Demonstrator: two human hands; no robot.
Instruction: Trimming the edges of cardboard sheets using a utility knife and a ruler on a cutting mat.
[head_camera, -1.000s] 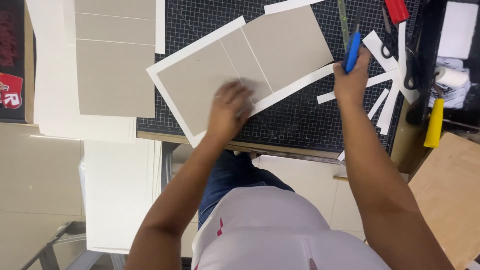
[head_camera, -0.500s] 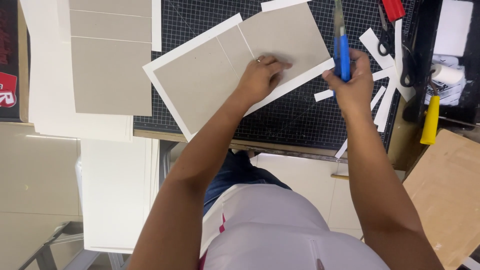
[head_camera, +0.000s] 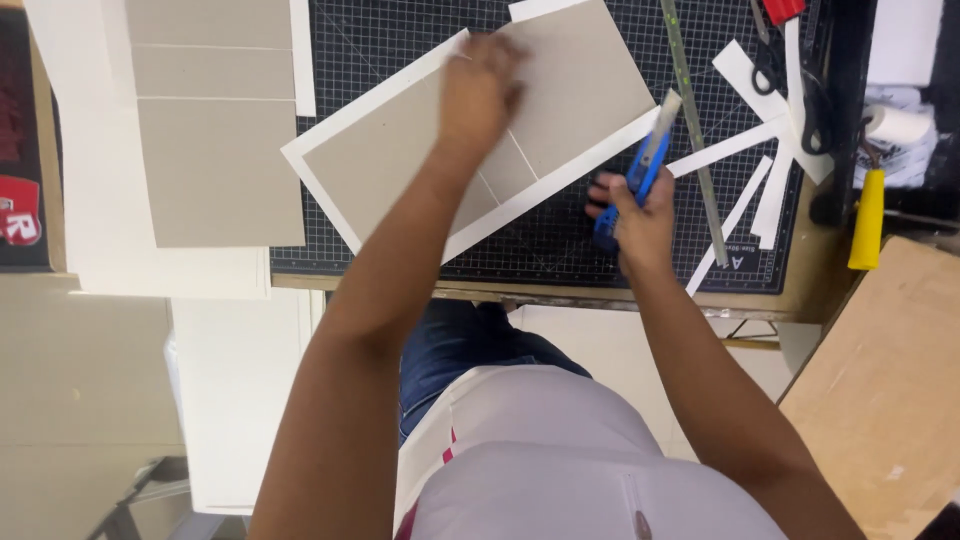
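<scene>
Right grip (head_camera: 640, 205) is closed around a blue utility knife (head_camera: 640, 175), blade end tilted up toward the board's lower right edge. Compared with half a second ago the knife is lower and nearer the body, off the metal ruler (head_camera: 692, 130), which now lies bare and slanted on the cutting mat (head_camera: 390, 40). Left hand (head_camera: 480, 85) has slid further up the grey board, fingers spread flat and pressing, holding nothing; it is motion-blurred, so exact finger contact is hard to call. Reads like a reposition between cuts: board pinned, knife ready but probably not yet on it.

Grey board on white paper (head_camera: 400, 160): two grey panels with a thin gap between, white margin around, lying skewed on the mat at centre of the surface. A second, similar board (head_camera: 215, 130) sits to the left, and white paper strips (head_camera: 770, 140) lie scattered right of the ruler.
</scene>
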